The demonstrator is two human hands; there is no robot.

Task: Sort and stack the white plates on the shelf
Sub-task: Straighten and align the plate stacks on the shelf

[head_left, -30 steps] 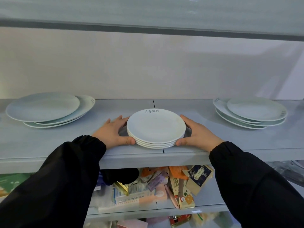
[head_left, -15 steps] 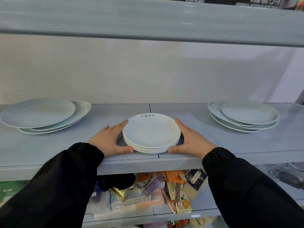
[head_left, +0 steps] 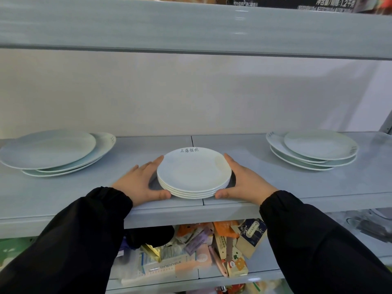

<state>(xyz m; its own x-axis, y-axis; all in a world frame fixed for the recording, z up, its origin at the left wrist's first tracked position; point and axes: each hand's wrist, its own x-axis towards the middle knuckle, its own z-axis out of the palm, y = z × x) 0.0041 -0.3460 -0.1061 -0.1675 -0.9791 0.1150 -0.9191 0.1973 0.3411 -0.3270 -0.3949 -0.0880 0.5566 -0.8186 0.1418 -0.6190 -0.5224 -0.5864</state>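
Observation:
A stack of several small white plates [head_left: 194, 174], the top one with grey characters on its far rim, sits at the front middle of the grey shelf [head_left: 297, 187]. My left hand [head_left: 141, 181] cups its left side, thumb curled round the front rim. On the other side, my right hand [head_left: 244, 181] cups the stack the same way. A loose pile of larger white plates [head_left: 51, 151] lies at the left. Another uneven pile of white plates [head_left: 314, 149] lies at the right.
The shelf above [head_left: 191, 28] hangs low over the plates, with a white back wall behind. The lower shelf [head_left: 265, 259] holds a jumble of packets and boxes [head_left: 191, 249]. A metal upright [head_left: 387, 126] stands at the far right.
The view has tilted upward, so everything sits lower in frame. Both hands stay on the sides of the small plate stack, which has not shifted on the shelf.

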